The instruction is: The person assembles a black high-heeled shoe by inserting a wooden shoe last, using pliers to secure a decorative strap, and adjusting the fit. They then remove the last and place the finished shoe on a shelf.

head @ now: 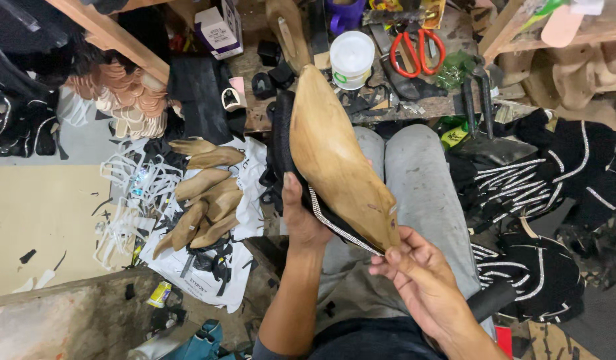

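Note:
A wooden shoe last [334, 160] with a pointed toe stands tilted above my lap, wrapped on its left side by a black shoe upper [282, 148] with a sparkly silver trim strip [338, 225] along its edge. My left hand [300, 217] grips the upper and last from below and behind. At the pointed toe my right hand [414, 273] pinches the end of the trim strip between thumb and fingers.
Several bare wooden lasts [204, 200] lie on a white bag at left. A cluttered workbench ahead holds red-handled scissors [418, 50], a white tub [351, 59] and a small box [218, 30]. Black uppers with silver trim [541, 180] are piled at right.

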